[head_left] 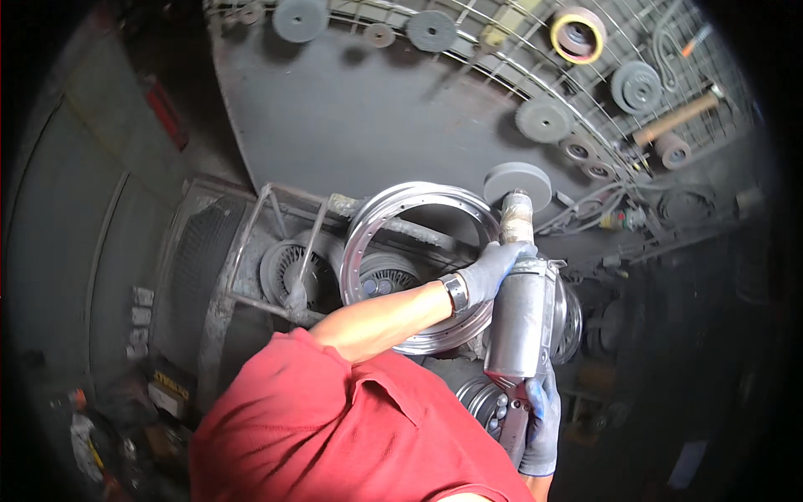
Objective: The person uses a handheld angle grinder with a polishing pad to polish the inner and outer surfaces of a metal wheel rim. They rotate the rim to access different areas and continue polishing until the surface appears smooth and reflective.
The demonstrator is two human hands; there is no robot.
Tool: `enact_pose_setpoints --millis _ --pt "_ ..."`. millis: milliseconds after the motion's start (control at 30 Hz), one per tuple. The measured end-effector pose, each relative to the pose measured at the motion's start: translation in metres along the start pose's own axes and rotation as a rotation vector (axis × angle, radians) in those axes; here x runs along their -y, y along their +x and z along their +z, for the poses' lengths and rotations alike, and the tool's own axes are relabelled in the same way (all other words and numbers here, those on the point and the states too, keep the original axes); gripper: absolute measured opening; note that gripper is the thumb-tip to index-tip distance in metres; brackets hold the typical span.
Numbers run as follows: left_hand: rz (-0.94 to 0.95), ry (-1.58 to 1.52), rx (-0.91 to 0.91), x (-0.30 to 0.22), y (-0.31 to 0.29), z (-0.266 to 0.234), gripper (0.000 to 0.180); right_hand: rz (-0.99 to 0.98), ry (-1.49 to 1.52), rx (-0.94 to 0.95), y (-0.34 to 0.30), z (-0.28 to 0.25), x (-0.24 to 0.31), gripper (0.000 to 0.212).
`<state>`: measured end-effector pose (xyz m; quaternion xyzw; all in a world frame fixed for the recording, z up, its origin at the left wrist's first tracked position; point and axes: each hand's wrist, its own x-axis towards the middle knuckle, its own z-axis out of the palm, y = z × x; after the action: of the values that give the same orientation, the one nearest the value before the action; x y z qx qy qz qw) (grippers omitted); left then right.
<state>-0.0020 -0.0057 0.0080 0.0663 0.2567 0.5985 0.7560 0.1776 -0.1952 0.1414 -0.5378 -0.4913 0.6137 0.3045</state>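
1. Clasping the silver power tool (pixel 520 326) by its front neck with the left grip (pixel 492 272) (gloved in grey, closed around it).
2. Clasping its rear handle with the right grip (pixel 544 418), likewise closed.
3. Carrying a round grey disc (pixel 517 176) at the tool's far end, just beside a shiny rim (pixel 418 192); cannot tell whether touching.
4. Hanging on the wire grid (pixel 604 27) beyond: a hammer (pixel 679 116).

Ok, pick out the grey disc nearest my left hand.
It's the plain grey disc at the nose of the silver power tool, just beyond your left hand. The other grey discs are farther off, on the wire rack.
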Motion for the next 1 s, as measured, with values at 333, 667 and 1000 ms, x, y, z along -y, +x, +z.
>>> enact_pose_setpoints --millis 333,667,1000 --pt "0.321 -0.318 -0.130 -0.012 -0.054 -0.050 0.022 -0.030 -0.135 0.308 0.050 -0.037 0.004 0.086" --pt "0.381 -0.272 -0.076 0.002 -0.050 -0.075 0.029 0.064 -0.049 0.454 0.070 -0.065 -0.024 0.085" --pt "0.098 0.281 0.065 0.066 0.010 -0.019 0.032 -0.017 0.363 0.021 0.006 -0.052 -0.094 0.079"
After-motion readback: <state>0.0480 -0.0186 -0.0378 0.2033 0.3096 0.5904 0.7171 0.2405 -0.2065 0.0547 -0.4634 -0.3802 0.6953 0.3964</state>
